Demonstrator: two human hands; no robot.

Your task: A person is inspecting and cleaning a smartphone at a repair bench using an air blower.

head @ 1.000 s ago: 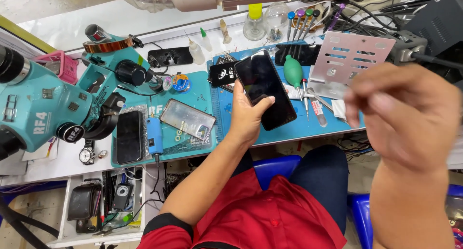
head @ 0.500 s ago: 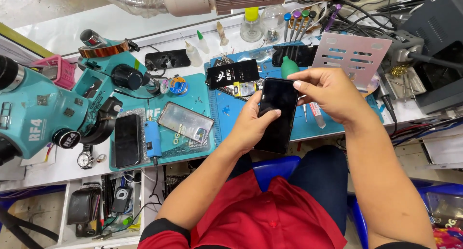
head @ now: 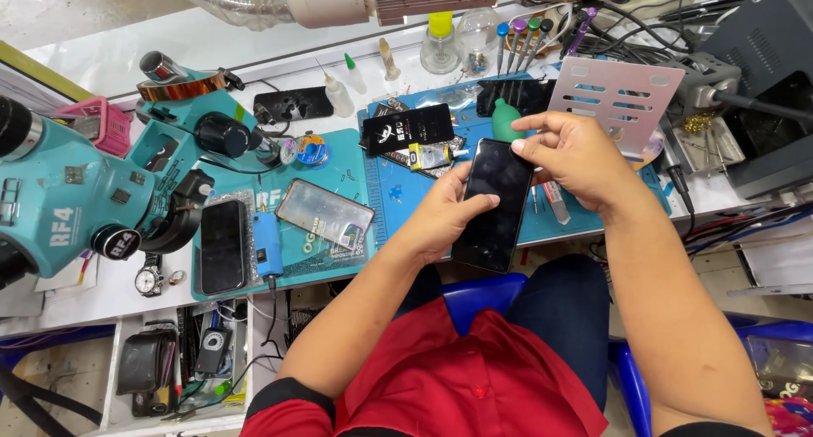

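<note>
While my left hand (head: 445, 221) grips the dark phone (head: 494, 204) from its left side, just above the blue mat's (head: 406, 191) front edge, my right hand (head: 576, 157) pinches its top right corner. Screen's dark and intact-looking, nothing opened yet, so I'd say we're early on.

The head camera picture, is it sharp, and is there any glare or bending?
Head view: sharp on both hands and the black phone; soft glare on the clear-cased phone lying on the mat; bench edges bow, a wide-lens effect; light is even, shadows faint.
</note>
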